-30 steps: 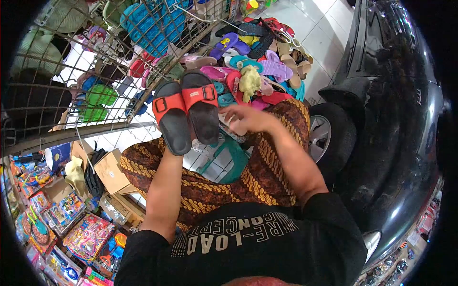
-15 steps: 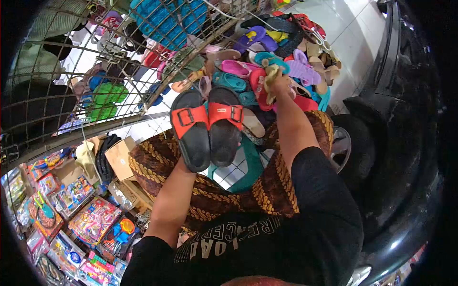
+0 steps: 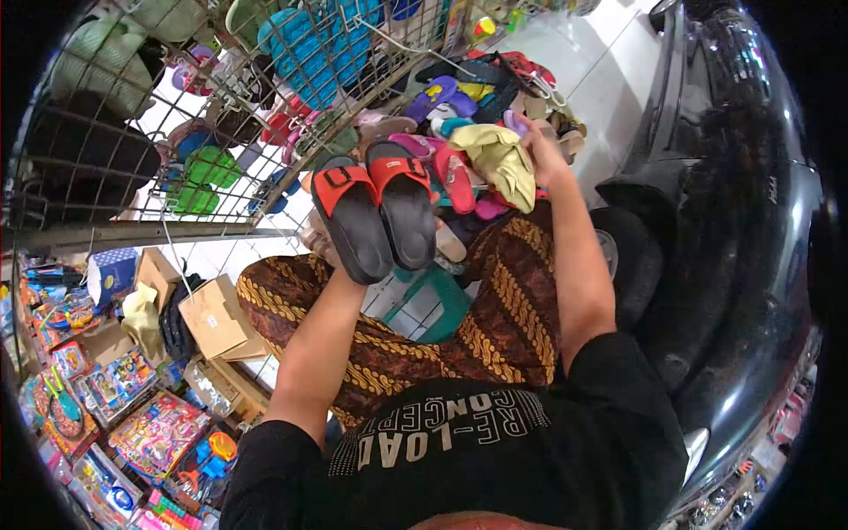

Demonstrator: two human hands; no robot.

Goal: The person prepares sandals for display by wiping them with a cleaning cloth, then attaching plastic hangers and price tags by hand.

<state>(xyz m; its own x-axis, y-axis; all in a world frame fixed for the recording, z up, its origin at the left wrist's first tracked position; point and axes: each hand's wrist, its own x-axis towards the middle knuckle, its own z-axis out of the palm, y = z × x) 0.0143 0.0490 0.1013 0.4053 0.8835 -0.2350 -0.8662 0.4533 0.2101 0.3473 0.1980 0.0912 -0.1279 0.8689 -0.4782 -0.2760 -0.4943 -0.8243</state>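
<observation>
The left hand [image 3: 320, 249] is mostly hidden under a pair of black slides with red straps [image 3: 375, 208]. It seems to clasp both by their heels, soles up and side by side, above the person's lap. The right hand [image 3: 541, 146] is closed on a yellow sandal [image 3: 502, 161], held just over the near edge of the heap of sandals [image 3: 459, 93] at the foot of the wire rack [image 3: 265, 106].

The weak point looks to be that one-handed hold. Two slides pinched at one end can fan apart, and the outer one may drop to the tiled floor [image 3: 574, 62] or onto the green stool [image 3: 433, 305] below. The yellow sandal hangs touching its pink neighbours, so a quick tug may drag loose ones off the heap's edge.
</observation>
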